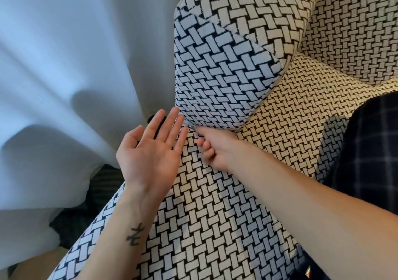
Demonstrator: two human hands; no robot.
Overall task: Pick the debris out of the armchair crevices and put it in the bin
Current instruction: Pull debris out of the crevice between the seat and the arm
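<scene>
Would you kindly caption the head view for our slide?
Right hand pinches debris from armchair crevice; left hand open.

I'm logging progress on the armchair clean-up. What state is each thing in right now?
left hand: open, palm up, fingers straight.
right hand: fingers curled, fingertips pinching at the crevice.
grey bit: small, pinched, lying at the crevice under the armrest.
armchair: seat bare where visible.
curtain: hanging in folds beside the armchair.
bin: not in view.

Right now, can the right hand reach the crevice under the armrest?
Probably yes: the right hand pinches a silvery scrap at the crevice; the open left hand lies beside, not blocking.
</scene>
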